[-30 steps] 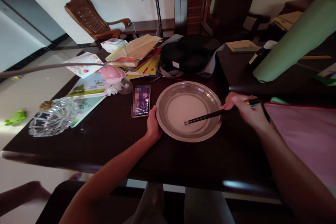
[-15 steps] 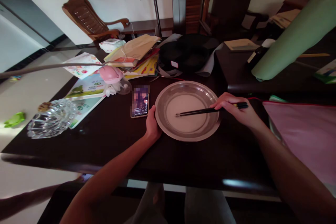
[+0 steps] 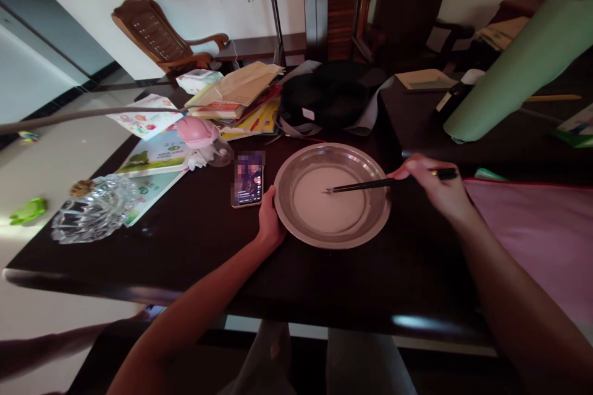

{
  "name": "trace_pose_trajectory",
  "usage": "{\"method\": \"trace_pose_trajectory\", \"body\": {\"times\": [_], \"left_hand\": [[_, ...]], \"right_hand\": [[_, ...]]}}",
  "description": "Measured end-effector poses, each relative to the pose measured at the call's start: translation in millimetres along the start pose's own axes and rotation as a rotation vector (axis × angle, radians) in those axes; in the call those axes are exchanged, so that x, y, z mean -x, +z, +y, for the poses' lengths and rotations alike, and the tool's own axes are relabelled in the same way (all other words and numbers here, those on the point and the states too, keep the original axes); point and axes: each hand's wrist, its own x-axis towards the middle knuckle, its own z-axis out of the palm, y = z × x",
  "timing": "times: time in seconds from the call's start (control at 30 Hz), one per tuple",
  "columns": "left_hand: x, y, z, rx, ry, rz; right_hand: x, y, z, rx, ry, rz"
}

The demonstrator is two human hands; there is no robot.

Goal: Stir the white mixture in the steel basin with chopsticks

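A round metal basin [image 3: 296, 231] stands on the dark table with a pale, whitish layer [image 3: 319, 213] across its bottom; I cannot tell whether that is liquid or powder. My left hand [image 3: 270, 216] grips the basin's left rim, thumb on top and fingers hidden beneath the side. Closed around a pair of dark chopsticks [image 3: 370, 184], my right hand [image 3: 430, 182] is just outside the right rim. The chopsticks reach over that rim, and their tips are at the middle of the whitish layer. A phone [image 3: 248, 179] with a lit screen lies left of the basin.
A cut-glass bowl [image 3: 95, 210], a pink-lidded cup [image 3: 199, 133] and stacked books [image 3: 238, 95] occupy the table's left side. Behind the basin sits a black bag [image 3: 328, 95]. To the right are a green cylinder [image 3: 514, 68], a dark bottle [image 3: 454, 95] and a pink pouch [image 3: 532, 228].
My right hand has shifted right and slightly up with the chopsticks, drawing their tips rightward over the whitish layer. My left hand keeps its hold on the rim.
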Motion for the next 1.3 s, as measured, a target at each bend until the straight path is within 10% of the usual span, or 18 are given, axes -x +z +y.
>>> {"method": "trace_pose_trajectory", "body": {"times": [0.1, 0.27, 0.5, 0.67, 0.87, 1.1, 1.3], "left_hand": [[0.4, 0.1, 0.1, -0.014, -0.02, -0.011], [0.2, 0.5, -0.5, -0.011, 0.002, 0.007], [-0.8, -0.8, -0.8, -0.015, 0.009, -0.002], [0.5, -0.2, 0.0, -0.024, 0.02, -0.004], [-0.8, 0.0, 0.5, -0.02, 0.002, -0.001], [-0.9, -0.2, -2.2, -0.053, 0.021, -0.019], [-17.0, -16.7, 48.6, -0.388, 0.311, -0.11]], "right_hand": [[0.1, -5.1, 2.2, -0.086, 0.015, 0.077], [1.9, 5.7, -5.8, -0.023, -0.023, -0.177], [1.3, -3.3, 0.8, -0.098, 0.011, 0.057], [2.6, 6.0, -4.8, -0.006, -0.042, -0.211], [0.6, -5.3, 5.3, -0.069, 0.014, 0.074], [2.5, 7.0, -4.4, 0.006, -0.027, -0.208], [-0.5, -11.1, 4.2, -0.101, 0.047, 0.05]]}}
